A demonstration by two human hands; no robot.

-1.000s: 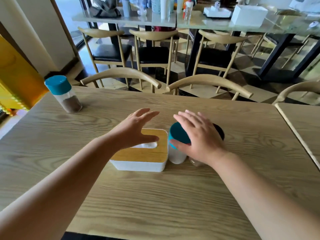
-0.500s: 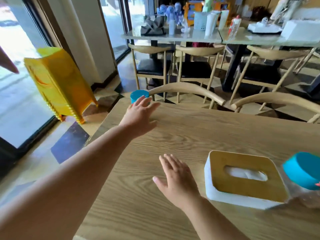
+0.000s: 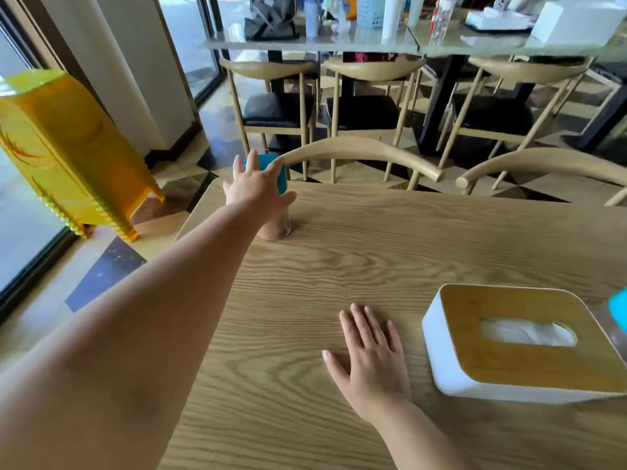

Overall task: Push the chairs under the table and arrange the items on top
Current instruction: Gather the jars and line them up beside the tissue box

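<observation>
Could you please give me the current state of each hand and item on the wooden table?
Left hand: fingers spread, against the far jar.
Right hand: flat, palm down on the wooden table.
Clear jar with teal lid: upright, lid on, near the far left corner.
White tissue box with wooden lid: closed, tissue showing in the slot.
Curved-back wooden chairs: pushed in at the far edge.

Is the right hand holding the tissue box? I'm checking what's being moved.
No: the right hand lies flat on the table, apart from the tissue box.
</observation>
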